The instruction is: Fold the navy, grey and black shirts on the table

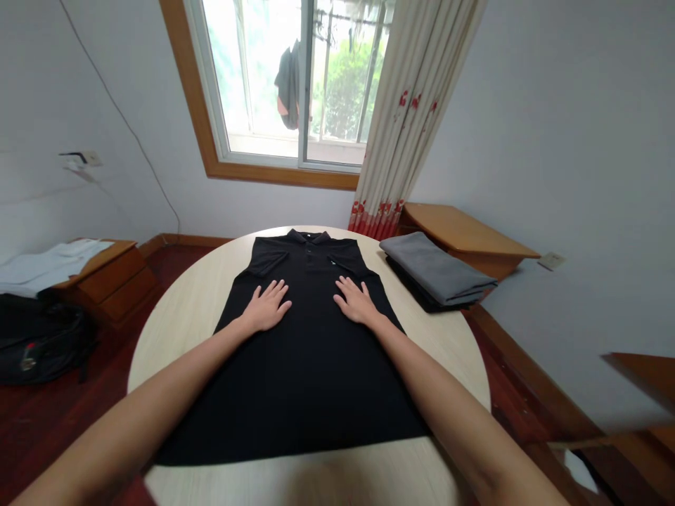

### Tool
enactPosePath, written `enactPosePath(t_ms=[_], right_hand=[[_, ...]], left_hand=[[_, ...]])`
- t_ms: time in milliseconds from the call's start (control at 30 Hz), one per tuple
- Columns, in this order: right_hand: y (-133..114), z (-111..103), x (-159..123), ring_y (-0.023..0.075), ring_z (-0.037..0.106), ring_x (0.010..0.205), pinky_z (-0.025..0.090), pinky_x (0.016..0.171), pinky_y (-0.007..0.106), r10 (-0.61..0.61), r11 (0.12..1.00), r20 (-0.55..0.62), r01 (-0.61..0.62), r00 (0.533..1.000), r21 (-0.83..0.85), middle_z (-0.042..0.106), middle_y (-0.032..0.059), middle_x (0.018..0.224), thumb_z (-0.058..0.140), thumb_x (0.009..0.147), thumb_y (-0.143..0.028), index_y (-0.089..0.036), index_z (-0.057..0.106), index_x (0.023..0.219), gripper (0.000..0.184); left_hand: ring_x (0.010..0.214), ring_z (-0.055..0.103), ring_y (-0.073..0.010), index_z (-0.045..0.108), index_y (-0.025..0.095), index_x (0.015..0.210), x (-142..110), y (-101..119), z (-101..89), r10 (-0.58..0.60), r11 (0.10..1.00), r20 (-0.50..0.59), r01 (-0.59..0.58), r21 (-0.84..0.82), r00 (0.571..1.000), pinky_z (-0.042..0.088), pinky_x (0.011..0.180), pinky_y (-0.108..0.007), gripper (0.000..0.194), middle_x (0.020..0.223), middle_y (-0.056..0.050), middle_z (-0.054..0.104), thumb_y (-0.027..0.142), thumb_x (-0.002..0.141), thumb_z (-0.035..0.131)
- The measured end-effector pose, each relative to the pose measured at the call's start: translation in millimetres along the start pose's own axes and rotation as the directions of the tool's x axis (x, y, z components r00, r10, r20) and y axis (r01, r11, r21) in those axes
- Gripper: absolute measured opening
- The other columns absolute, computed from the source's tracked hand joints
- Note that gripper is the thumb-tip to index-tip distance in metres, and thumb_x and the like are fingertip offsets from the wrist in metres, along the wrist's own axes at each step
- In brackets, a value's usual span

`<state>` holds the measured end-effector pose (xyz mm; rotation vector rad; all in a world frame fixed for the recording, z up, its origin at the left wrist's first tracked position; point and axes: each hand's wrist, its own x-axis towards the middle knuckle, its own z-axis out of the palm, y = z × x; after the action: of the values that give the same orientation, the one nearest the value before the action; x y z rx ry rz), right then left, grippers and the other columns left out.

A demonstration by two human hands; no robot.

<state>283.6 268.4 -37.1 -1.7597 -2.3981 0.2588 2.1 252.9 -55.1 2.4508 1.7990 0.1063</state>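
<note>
A black polo shirt (311,365) lies spread face up on a round, pale wooden table (179,330). Its collar points to the far edge, and both short sleeves are folded inward over the chest. My left hand (266,307) rests flat on the left side of the shirt, just below the folded sleeve, fingers spread. On the right side, my right hand (355,301) lies palm down on the cloth with its fingers apart. Neither hand grips anything. The hem lies towards me, near the table's front edge.
Folded grey and black clothes (437,267) are stacked at the table's right edge. Behind them stands a wooden cabinet (469,228) beside a curtain (406,119) and window. At the left are a low drawer unit (119,281) with papers and a black bag (42,337).
</note>
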Motion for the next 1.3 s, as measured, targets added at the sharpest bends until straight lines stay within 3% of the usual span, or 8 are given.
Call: enactPosePath(t_ms=[300, 500, 733, 833, 967, 1067, 1200, 1300], right_hand=[[60, -1, -78, 0.0222, 0.022, 0.152, 0.013, 0.122, 0.055, 0.284, 0.956, -0.065, -0.288, 0.957, -0.061, 0.025, 0.0088, 0.165, 0.028, 0.105, -0.042, -0.018, 0.035, 0.156, 0.057], [51, -8, -90, 0.0284, 0.025, 0.151, 0.017, 0.119, 0.062, 0.407, 0.908, -0.080, -0.412, 0.910, -0.076, 0.026, 0.0136, 0.164, 0.031, 0.103, -0.042, -0.017, 0.034, 0.156, 0.059], [-24, -2, -73, 0.0278, 0.041, 0.142, 0.025, 0.118, 0.053, 0.255, 0.960, -0.208, -0.221, 0.944, 0.171, 0.043, 0.0158, 0.155, 0.046, 0.099, -0.041, -0.015, 0.046, 0.148, 0.055], [-37, 8, -73, 0.0267, 0.047, 0.136, 0.026, 0.117, 0.049, 0.202, 0.960, -0.247, -0.142, 0.948, 0.241, 0.052, 0.0140, 0.148, 0.052, 0.097, -0.038, -0.017, 0.054, 0.141, 0.049], [-29, 13, -77, 0.0257, 0.053, 0.129, 0.032, 0.113, 0.042, 0.161, 0.964, -0.286, -0.089, 0.945, 0.250, 0.060, 0.0125, 0.138, 0.056, 0.094, -0.034, -0.018, 0.061, 0.132, 0.042], [-26, 13, -79, 0.0268, 0.056, 0.124, 0.036, 0.109, 0.042, 0.172, 0.961, -0.262, -0.103, 0.949, 0.257, 0.063, 0.0126, 0.132, 0.058, 0.094, -0.035, -0.017, 0.065, 0.127, 0.038], [-37, 12, -77, 0.0265, 0.057, 0.122, 0.036, 0.108, 0.044, 0.132, 0.962, -0.244, -0.065, 0.961, 0.266, 0.065, 0.0118, 0.129, 0.058, 0.094, -0.036, -0.019, 0.068, 0.123, 0.035], [-41, 12, -76, 0.0271, 0.057, 0.122, 0.035, 0.109, 0.045, 0.103, 0.965, -0.224, -0.043, 0.969, 0.260, 0.066, 0.0117, 0.127, 0.059, 0.093, -0.036, -0.020, 0.069, 0.120, 0.033]], left_hand=[[0.153, 0.020, -0.0248, 0.035, 0.017, 0.157, -90, -39, -9.7, -0.109, 0.992, -0.046, 0.112, 0.054, 0.993, 0.020, 0.122, -0.048, 0.067, 0.165, -0.009, 0.023, 0.051, 0.100, 0.026], [0.151, 0.027, -0.0288, 0.041, 0.015, 0.153, -124, -43, -8.6, -0.263, 0.961, -0.116, 0.271, 0.060, 0.958, 0.026, 0.119, -0.051, 0.064, 0.163, -0.014, 0.028, 0.049, 0.101, 0.027], [0.129, 0.053, -0.0322, 0.061, 0.012, 0.136, -147, -19, -11.7, -0.337, 0.930, -0.272, 0.365, 0.054, 0.901, 0.046, 0.103, -0.044, 0.053, 0.142, -0.016, 0.059, 0.042, 0.099, 0.037], [0.116, 0.061, -0.0321, 0.060, 0.012, 0.136, -156, -12, -16.0, -0.394, 0.914, -0.281, 0.405, -0.019, 0.875, 0.052, 0.091, -0.040, 0.052, 0.133, -0.017, 0.063, 0.041, 0.097, 0.040], [0.112, 0.066, -0.0337, 0.049, 0.014, 0.145, -172, -17, -18.2, -0.533, 0.844, -0.166, 0.511, -0.162, 0.829, 0.053, 0.087, -0.041, 0.058, 0.131, -0.018, 0.065, 0.042, 0.095, 0.047], [0.117, 0.065, -0.0344, 0.053, 0.010, 0.140, -185, -25, -17.0, -0.604, 0.757, -0.049, 0.554, -0.347, 0.795, 0.052, 0.093, -0.040, 0.060, 0.130, -0.020, 0.067, 0.040, 0.089, 0.059], [0.100, 0.073, -0.0299, 0.068, 0.010, 0.115, -195, -24, -26.2, -0.539, 0.569, 0.101, 0.450, -0.688, 0.836, 0.058, 0.082, -0.034, 0.042, 0.108, -0.014, 0.077, 0.031, 0.079, 0.068], [0.093, 0.075, -0.0286, 0.070, 0.012, 0.114, -188, -8, -48.0, -0.495, 0.498, 0.093, 0.369, -0.785, 0.864, 0.059, 0.077, -0.033, 0.040, 0.101, -0.010, 0.079, 0.026, 0.077, 0.069]])
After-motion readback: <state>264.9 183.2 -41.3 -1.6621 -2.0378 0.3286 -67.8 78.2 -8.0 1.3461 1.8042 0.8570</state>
